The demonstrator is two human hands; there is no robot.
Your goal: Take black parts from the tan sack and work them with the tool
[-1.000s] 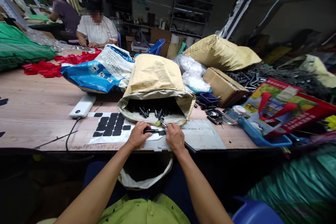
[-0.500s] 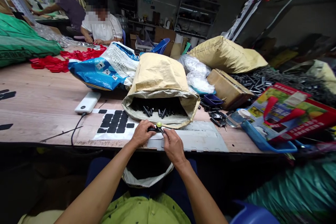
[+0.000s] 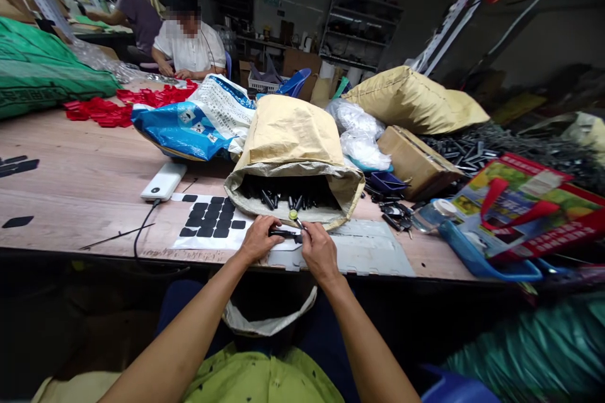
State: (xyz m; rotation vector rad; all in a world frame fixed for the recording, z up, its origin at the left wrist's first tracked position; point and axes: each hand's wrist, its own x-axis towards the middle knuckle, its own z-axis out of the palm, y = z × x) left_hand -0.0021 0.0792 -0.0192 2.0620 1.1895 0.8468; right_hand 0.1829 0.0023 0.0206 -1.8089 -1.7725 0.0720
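Just in front of the sack's mouth, my left hand [image 3: 258, 239] is closed on a slim black part [image 3: 283, 234], which lies roughly level and points right. My right hand [image 3: 321, 255] pinches a small dark-handled tool with a round yellow-green end [image 3: 293, 215]. That end sits above the black part, tilted toward the sack. The tan sack [image 3: 295, 129] lies on its side with its mouth facing me, and many black parts [image 3: 269, 200] show inside. Under my hands is a grey sheet [image 3: 373, 249]. My fingers hide much of both held pieces.
Left of my hands lies a white sheet with black stickers [image 3: 208, 217], near a cabled white power bank [image 3: 164, 181]. A blue-white bag [image 3: 189, 123] and red pieces [image 3: 101, 112] are farther left. On the right are a cardboard box [image 3: 416, 160], jar [image 3: 432, 214] and blue tray [image 3: 486, 261]. Two people sit beyond.
The round yellow-green end has moved up and away from the black part, tilting toward the sack. My left hand still keeps the part. The whole view has shifted slightly.
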